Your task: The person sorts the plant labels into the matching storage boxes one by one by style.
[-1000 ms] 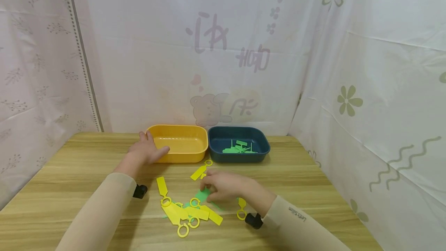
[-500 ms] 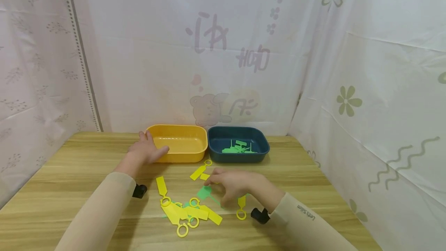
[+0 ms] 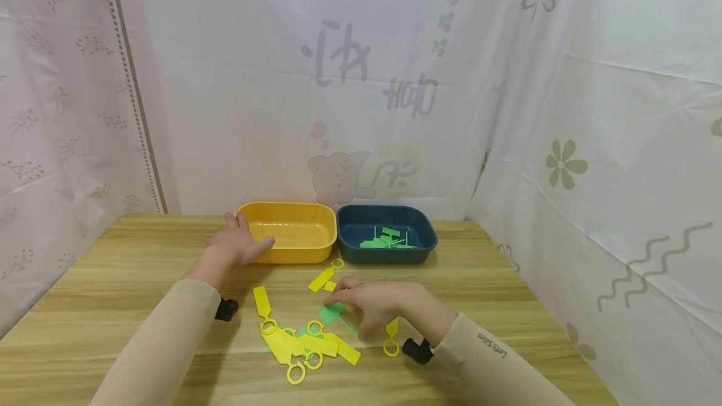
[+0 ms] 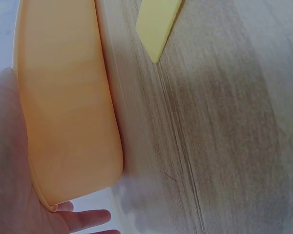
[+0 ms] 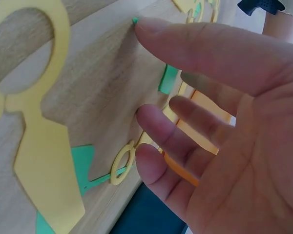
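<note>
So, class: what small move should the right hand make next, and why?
Probably pinch the green tag: it lies by the right hand, whose thumb and fingers stand apart, and other green tags lie in the dark blue bin.

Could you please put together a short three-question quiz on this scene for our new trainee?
1. True or false: several green tags lie inside the blue box.

2. Multiple choice: in the head view, what does the left hand touch?
A) the blue box
B) the yellow box
C) the curtain

3. Fill in the blank: the ____ hand is out among the loose yellow tags on the table.

Key:
1. True.
2. B, the yellow box, at its near left corner.
3. Right; the right hand has its fingers spread low over the table.
</note>
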Available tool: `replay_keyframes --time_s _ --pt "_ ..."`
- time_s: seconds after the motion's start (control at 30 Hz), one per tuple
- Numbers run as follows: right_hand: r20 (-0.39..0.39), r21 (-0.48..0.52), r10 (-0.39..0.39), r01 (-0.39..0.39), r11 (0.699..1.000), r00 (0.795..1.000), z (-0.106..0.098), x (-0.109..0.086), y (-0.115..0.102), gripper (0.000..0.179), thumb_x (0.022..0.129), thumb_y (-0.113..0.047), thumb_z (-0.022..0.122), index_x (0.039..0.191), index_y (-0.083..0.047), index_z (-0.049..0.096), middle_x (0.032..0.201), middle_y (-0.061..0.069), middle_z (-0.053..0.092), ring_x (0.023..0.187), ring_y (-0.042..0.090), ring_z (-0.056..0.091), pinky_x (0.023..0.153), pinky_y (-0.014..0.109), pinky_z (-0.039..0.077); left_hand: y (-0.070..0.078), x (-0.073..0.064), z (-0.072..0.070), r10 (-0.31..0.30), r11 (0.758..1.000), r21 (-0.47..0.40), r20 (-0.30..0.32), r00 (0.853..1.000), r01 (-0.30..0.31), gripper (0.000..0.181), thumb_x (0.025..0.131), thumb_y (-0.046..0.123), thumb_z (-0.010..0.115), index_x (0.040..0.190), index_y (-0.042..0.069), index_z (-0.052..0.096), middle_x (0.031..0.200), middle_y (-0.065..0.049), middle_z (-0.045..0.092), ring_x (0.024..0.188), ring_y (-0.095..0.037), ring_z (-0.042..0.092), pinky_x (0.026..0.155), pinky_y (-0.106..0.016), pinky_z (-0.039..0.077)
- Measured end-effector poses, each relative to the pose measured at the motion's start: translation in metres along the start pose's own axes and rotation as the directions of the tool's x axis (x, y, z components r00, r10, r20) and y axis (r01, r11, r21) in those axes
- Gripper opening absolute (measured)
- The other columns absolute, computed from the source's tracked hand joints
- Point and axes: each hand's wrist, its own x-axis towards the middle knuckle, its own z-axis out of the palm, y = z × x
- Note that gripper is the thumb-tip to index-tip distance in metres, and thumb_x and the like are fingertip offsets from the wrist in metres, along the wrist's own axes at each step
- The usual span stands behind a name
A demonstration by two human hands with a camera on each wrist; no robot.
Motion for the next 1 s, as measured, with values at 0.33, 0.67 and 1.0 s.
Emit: replay_keyframes --time_s 0.33,0.67,1.0 --pt "0.022 0.014 -0.003 0.003 1.000 1.000 0.000 0.002 -0.004 0.085 0.085 -0.018 0.093 0.160 -0.032 0.055 0.147 -0.009 0.049 0.103 0.006 0.054 0.091 0.021 0.049 0.001 0.001 -0.001 0.004 1.000 0.013 0.007 1.000 -0.004 0.121 0.104 0.074 0.035 0.165 -0.021 -0.005 0.170 -0.052 -0.004 0.124 -0.068 0.061 0.106 -0.069 0.053" --pt "0.019 0.004 0.032 -0.032 0.999 0.999 -0.001 0.003 -0.009 0.083 0.083 -0.018 0.095 0.156 -0.031 0.058 0.135 -0.008 0.051 0.104 0.006 0.054 0.092 0.021 0.051 -0.001 0.001 0.001 -0.001 1.000 0.016 0.010 1.000 0.001 0.120 0.104 0.075 0.034 0.165 -0.021 -0.005 0.171 -0.051 -0.004 0.124 -0.067 0.061 0.107 -0.069 0.052" --pt "-0.004 -0.017 0.089 -0.090 0.996 0.996 -0.002 0.005 -0.013 0.078 0.080 -0.021 0.100 0.147 -0.027 0.060 0.132 -0.008 0.052 0.108 0.003 0.057 0.104 0.024 0.053 0.001 -0.001 -0.002 0.002 1.000 0.006 0.013 1.000 -0.002 0.120 0.104 0.074 0.035 0.165 -0.021 -0.005 0.170 -0.052 -0.005 0.124 -0.067 0.061 0.105 -0.068 0.053"
